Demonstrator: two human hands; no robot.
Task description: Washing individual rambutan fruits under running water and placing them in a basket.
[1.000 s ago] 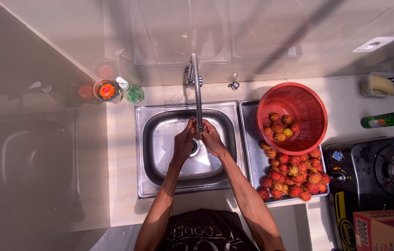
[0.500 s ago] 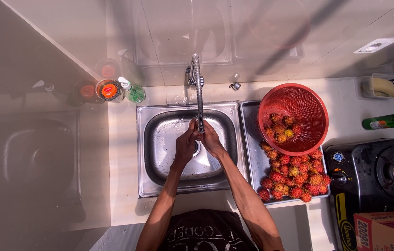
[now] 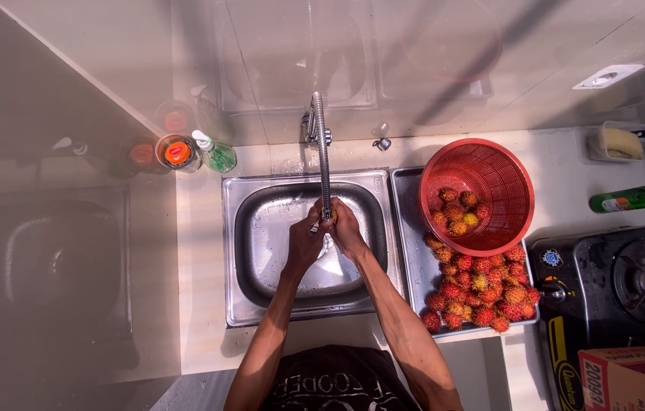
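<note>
My left hand (image 3: 305,242) and my right hand (image 3: 347,228) are pressed together over the steel sink (image 3: 261,228), right under the spout of the long metal faucet (image 3: 322,152). Both hands are closed around a small rambutan (image 3: 331,216), of which only an orange sliver shows between the fingers. On the drainboard (image 3: 408,228) to the right lies a heap of red and orange rambutans (image 3: 478,293). A red plastic basket (image 3: 490,175), tilted on its side, holds several more.
A gas stove (image 3: 627,289) stands at the right, with a cardboard box (image 3: 635,377) in front of it. A green bottle (image 3: 635,199) and a clear sponge container (image 3: 621,142) lie behind the stove. A green soap bottle (image 3: 216,154) and an orange-lidded jar (image 3: 178,154) stand left of the faucet.
Both hands stay together under the spout and shift only slightly as they work around the fruit. The fruit pile and basket have not moved.
</note>
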